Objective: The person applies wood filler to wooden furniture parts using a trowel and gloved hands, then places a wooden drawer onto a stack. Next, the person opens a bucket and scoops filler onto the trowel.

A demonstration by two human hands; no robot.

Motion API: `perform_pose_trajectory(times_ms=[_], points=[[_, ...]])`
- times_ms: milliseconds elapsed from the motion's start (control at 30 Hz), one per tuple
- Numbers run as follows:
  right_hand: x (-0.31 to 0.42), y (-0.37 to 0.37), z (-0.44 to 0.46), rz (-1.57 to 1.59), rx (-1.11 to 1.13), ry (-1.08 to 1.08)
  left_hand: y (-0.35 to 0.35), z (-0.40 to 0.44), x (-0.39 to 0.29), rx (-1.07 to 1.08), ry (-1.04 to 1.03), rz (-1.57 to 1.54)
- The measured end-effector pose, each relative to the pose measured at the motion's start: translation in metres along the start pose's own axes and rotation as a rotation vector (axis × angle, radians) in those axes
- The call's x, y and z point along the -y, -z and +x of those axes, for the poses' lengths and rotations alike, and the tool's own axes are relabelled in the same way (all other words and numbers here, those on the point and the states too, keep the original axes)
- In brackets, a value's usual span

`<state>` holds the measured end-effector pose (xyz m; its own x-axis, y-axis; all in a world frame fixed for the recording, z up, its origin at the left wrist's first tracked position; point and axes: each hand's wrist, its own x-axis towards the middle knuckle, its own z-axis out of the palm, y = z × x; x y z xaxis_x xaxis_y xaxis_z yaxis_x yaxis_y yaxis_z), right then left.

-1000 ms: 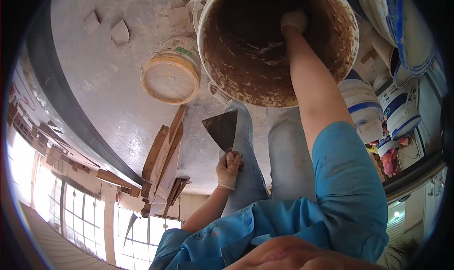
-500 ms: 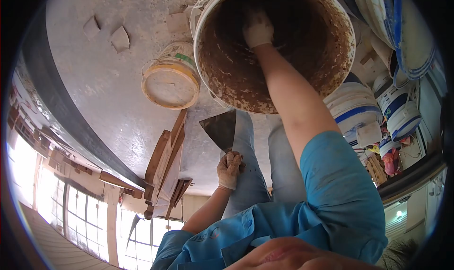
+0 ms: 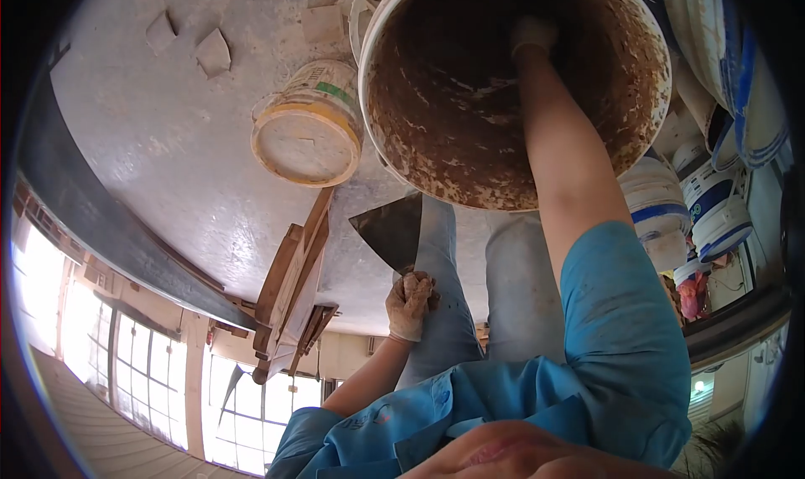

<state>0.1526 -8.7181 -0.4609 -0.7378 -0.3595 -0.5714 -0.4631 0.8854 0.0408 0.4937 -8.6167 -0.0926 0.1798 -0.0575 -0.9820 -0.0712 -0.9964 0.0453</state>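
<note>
My left hand (image 3: 408, 305), in a stained pale glove, is closed round the handle of a scraper (image 3: 392, 232) whose broad dark blade points up over my left leg. My right hand (image 3: 534, 35), also gloved, is deep inside a large white bucket (image 3: 470, 192), near its dark bottom. Brown residue with pale flecks coats the bucket's inner wall. The fingers of my right hand are lost in the shadow, and whatever they hold or touch is hidden.
A smaller bucket with a yellow rim (image 3: 308, 146) stands left of the large one. Wooden pieces (image 3: 293, 290) lean beyond the scraper. Stacked white and blue buckets (image 3: 717, 202) are at the right. Flat scraps (image 3: 213, 53) lie on the grey floor, and a dark curved edge runs along the left.
My right hand has swung left inside the large bucket and then back to the right. The large bucket appears slightly farther right. My left hand has hardly moved and still grips the scraper.
</note>
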Motion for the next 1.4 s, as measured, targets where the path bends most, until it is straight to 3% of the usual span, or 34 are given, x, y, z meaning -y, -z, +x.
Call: perform_pose_trajectory(times_ms=[100, 200, 267, 367, 400, 433, 533, 667, 767, 900, 1033, 1133, 1200, 1267, 1333, 1400], points=[[-0.002, 0.002, 0.001, -0.148, 0.014, 0.221, -0.003, -0.001, -0.004, -0.011, -0.007, 0.011], [-0.009, -0.01, 0.003, 0.006, 0.008, 0.305, -0.003, -0.001, -0.002, -0.022, -0.009, 0.023], [-0.022, -0.053, 0.019, 0.527, 0.077, 0.19, 0.002, -0.001, 0.003, 0.034, -0.023, 0.012], [-0.054, -0.132, 0.062, 1.638, 0.285, -0.018, 0.01, -0.003, 0.003, 0.084, -0.047, 0.009], [-0.065, -0.149, 0.068, 1.859, 0.355, -0.041, 0.009, -0.006, -0.003, 0.084, -0.063, 0.045], [-0.068, -0.14, 0.069, 2.088, 0.54, -0.108, 0.007, -0.01, -0.01, 0.084, -0.079, 0.078], [-0.052, -0.097, 0.044, 2.302, 0.693, -0.137, 0.002, -0.02, -0.024, 0.094, -0.11, 0.138], [-0.016, -0.014, 0.0, 2.46, 0.899, -0.037, -0.011, -0.031, -0.037, 0.096, -0.309, 0.249], [-0.002, 0.055, -0.042, 2.449, 0.92, 0.032, -0.017, -0.044, -0.052, 0.106, -0.305, 0.228], [0.003, 0.168, -0.128, 2.062, 0.608, -0.074, -0.019, -0.073, -0.078, 0.109, -0.297, 0.219], [-0.021, 0.246, -0.208, 1.959, 0.728, 0.103, -0.031, -0.099, -0.11, 0.18, -0.241, 0.218], [-0.022, 0.274, -0.263, 1.511, 0.212, 0.477, -0.057, -0.087, -0.144, 0.358, -0.192, 0.169], [-0.021, 0.276, -0.282, 1.307, -0.001, 0.69, -0.069, -0.084, -0.155, 0.444, -0.157, 0.093], [-0.017, 0.269, -0.282, 1.259, -0.062, 0.796, -0.082, -0.087, -0.169, 0.577, -0.103, 0.031], [-0.015, 0.257, -0.279, 0.913, -0.376, 1.07, -0.089, -0.087, -0.171, 0.698, -0.03, -0.024], [-0.023, 0.246, -0.282, 0.738, -0.458, 1.153, -0.089, -0.084, -0.164, 0.67, -0.031, -0.038]])
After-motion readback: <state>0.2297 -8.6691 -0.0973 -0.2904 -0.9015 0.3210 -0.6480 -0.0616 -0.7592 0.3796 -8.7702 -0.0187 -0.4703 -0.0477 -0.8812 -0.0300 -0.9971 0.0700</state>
